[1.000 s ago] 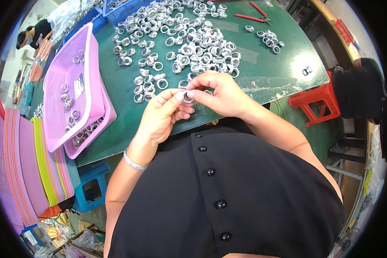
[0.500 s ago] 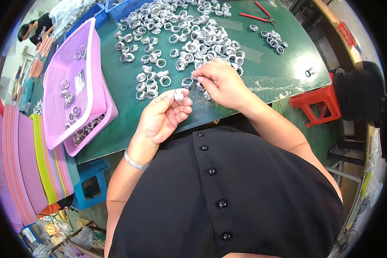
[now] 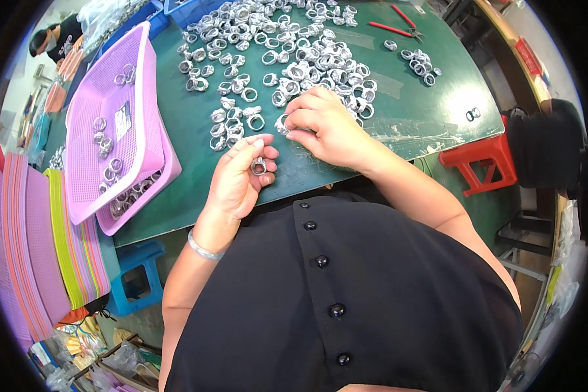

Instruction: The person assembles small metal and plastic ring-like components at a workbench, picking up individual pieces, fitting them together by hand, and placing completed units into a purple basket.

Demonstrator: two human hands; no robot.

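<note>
Between thumb and fingers, my left hand point(image 3: 236, 179) holds a silver-coloured ring point(image 3: 259, 166), its round opening facing up. My right hand point(image 3: 330, 127) is over the table, thumb and fingertips closing on another ring point(image 3: 281, 123) whose left side shows. What else lies under that palm is hidden. Just left of the fingertips sits a small group of rings point(image 3: 234, 124) on the green table point(image 3: 196, 176). Beyond my right hand spreads a large heap of similar rings point(image 3: 320, 62).
Pink mesh baskets point(image 3: 147, 104) with some rings stand at left, above stacked coloured trays point(image 3: 39, 242). Red-handled pliers point(image 3: 395, 29) and a few rings point(image 3: 419, 64) lie at far right. Blue bins point(image 3: 196, 8) sit at the back; a red stool point(image 3: 480, 166) is at right.
The ring in my left hand has turned so its opening shows. My right hand has shifted slightly left, onto a ring that lay beside it. Rings seen beneath that hand no longer show.
</note>
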